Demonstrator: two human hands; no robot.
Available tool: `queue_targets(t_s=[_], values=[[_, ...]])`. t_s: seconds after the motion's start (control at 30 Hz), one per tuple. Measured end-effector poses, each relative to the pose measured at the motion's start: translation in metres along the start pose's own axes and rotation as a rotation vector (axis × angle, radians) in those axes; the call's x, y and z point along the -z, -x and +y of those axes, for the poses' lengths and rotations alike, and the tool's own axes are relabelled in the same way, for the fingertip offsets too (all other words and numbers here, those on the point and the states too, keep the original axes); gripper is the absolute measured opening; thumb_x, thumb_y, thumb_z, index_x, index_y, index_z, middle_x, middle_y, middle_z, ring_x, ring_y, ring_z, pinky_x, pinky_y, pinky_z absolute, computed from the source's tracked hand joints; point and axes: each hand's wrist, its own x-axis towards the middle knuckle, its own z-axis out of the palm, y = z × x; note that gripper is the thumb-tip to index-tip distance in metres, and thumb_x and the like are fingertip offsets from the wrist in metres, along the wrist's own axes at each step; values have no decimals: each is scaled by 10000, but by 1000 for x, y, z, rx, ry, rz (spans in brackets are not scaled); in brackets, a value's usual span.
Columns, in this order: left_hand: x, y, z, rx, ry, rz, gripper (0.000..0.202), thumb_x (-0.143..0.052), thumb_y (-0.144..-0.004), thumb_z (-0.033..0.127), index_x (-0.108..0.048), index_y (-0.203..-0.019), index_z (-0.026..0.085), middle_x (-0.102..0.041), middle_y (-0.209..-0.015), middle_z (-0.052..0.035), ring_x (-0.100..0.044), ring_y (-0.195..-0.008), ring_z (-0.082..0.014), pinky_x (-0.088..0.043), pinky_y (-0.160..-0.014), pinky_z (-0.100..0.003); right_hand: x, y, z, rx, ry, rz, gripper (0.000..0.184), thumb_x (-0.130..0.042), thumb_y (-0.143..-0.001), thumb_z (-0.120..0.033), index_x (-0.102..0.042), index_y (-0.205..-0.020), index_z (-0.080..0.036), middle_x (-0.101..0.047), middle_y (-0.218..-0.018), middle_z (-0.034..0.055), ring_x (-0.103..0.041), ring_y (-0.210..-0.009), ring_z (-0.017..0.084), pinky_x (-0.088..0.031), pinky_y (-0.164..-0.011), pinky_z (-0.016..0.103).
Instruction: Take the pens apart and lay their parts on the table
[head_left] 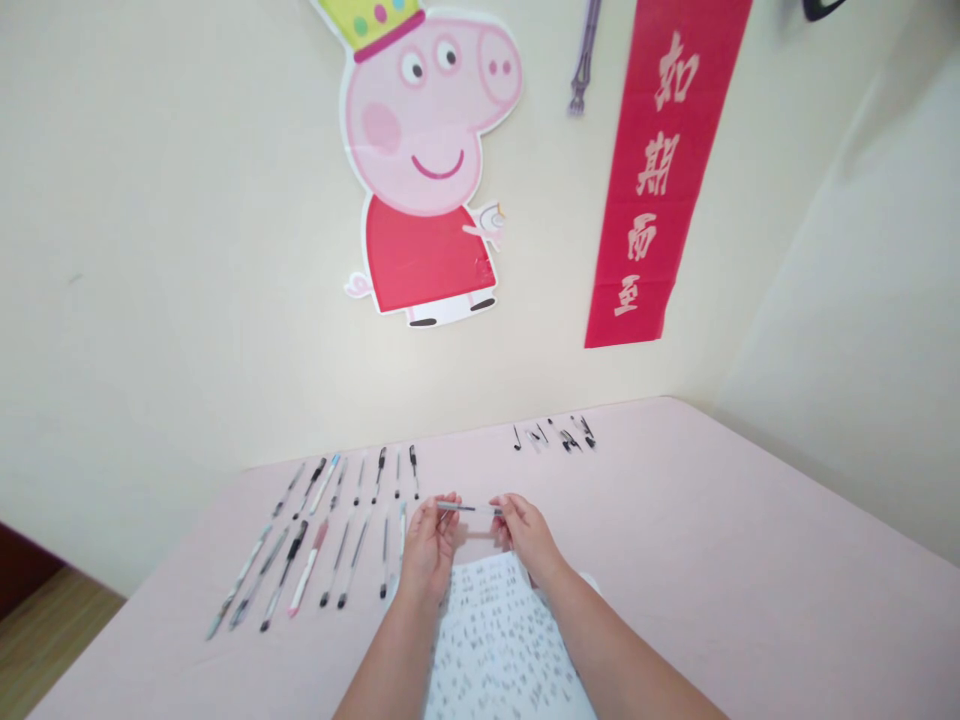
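Observation:
A slim pen (466,508) with a grey end and a dark middle lies level between both hands. My left hand (431,548) is closed on its grey end. My right hand (526,535) pinches the other, paler end, where something dark shows at the fingertips. Whether the pen is in one piece or drawn apart I cannot tell. Below the hands, a sheet of paper (499,630) covered in dark handwriting lies on the table. Just left of my left hand, a row of pens (358,550) lies side by side.
A second row of pens (381,475) lies farther back on the pink table (675,520). Small dark pen parts (568,440) are grouped near the back edge. On the wall hang a cartoon pig cutout (427,250) and a red banner (651,200).

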Motion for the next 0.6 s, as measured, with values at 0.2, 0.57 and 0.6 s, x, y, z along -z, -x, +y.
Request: queue_targets(t_s=[0.2,0.57,0.6], values=[[2,-2,-1,20,19,-18,178,-454,-867,123,-610,-781,120,-698,-808,-72,-669,-746,-108,-540,-623,-176,1,-1,-2,35,11,19,312,-552,-738,-472,-595,-794,-168,-604,-645,10,-486,-501,111,-364,-432,213],[4,-5,-2,10,44,-7,184,-469,-861,131,-617,-752,123,-697,-776,-68,-668,-721,-102,-538,-615,-167,0,0,-3,34,-17,39,314,-618,-686,-455,-605,-848,-187,-594,-648,0,-475,-487,109,-349,-428,215],[4,-5,-2,12,42,-13,181,-471,-860,133,-617,-753,123,-697,-779,-69,-668,-724,-103,-538,-614,-167,0,0,-3,22,-17,35,338,-587,-708,-492,-600,-844,-183,-602,-650,7,-477,-480,108,-346,-420,214]])
